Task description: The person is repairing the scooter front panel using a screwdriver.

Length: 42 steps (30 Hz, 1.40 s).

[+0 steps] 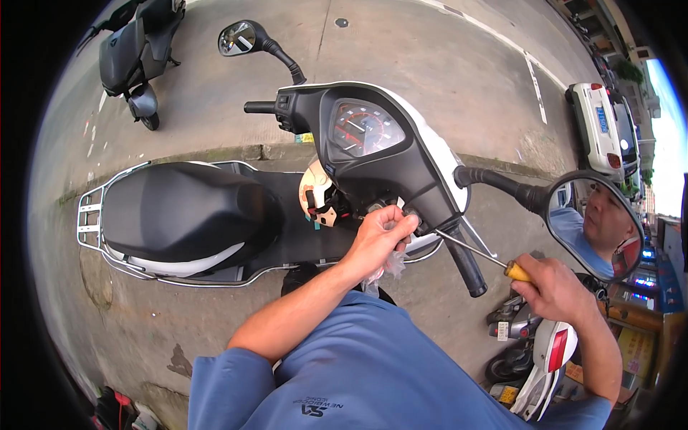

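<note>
left hand (378, 233) pinched near scooter handlebar (467, 271), hold unclear, right hand (557, 288) gripping yellow-handled screwdriver (517, 271)

A blue shirt (373, 358) with short sleeves (228, 390) is worn, marked with dark print (315, 409) at six o'clock.

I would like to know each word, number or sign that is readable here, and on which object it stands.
Blue shirt: dark lettering and logo, upside down; partly readable, wording left out.
Scooter gauge: small dial numbers, partly readable, left out.
White car: blue plate, too small to read.
Parked two-wheeler: white plate, too small.
Yellow sign, right edge: too blurred.
Screwdriver in right hand: no lettering visible.
</note>
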Each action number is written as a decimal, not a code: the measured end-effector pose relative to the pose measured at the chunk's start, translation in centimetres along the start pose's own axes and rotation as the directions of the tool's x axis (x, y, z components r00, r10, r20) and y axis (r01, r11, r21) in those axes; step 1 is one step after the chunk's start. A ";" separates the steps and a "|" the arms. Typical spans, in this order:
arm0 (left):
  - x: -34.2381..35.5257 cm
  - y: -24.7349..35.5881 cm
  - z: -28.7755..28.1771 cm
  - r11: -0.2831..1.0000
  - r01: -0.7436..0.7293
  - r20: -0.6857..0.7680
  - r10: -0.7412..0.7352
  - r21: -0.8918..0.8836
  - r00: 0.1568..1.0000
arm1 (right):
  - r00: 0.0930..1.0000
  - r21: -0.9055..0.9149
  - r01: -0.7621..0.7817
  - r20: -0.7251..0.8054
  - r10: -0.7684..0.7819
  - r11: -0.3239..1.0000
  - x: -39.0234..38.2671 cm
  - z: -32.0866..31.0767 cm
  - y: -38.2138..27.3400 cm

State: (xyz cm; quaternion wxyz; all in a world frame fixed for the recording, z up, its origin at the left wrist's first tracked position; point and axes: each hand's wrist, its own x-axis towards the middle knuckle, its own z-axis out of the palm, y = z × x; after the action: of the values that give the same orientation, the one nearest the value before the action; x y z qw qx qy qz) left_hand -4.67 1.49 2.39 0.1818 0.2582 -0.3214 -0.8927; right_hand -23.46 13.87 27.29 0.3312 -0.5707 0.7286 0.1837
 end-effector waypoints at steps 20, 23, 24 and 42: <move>0.4 0.8 -0.8 0.995 0.089 0.079 -0.093 0.043 0.993 | 0.991 0.075 0.135 0.000 -0.136 0.988 2.0 1.3 3.7; 0.4 1.0 -0.6 0.997 0.073 0.071 -0.076 0.039 0.995 | 0.989 0.060 0.146 -0.007 -0.146 0.987 2.1 1.2 3.7; 0.3 1.1 -0.4 0.997 0.063 0.056 -0.065 0.034 0.996 | 0.989 0.049 0.145 0.008 -0.145 0.988 2.1 1.2 3.7; 0.1 0.6 0.5 0.996 0.074 -0.020 -0.075 -0.051 0.997 | 0.985 0.007 0.166 -0.052 -0.165 0.986 1.3 2.1 3.7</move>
State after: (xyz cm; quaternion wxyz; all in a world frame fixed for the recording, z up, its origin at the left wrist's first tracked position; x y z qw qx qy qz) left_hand -4.97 1.21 3.07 0.1584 0.2752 -0.2868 -0.9038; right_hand -26.59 15.37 24.45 0.3297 -0.6320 0.6879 0.1369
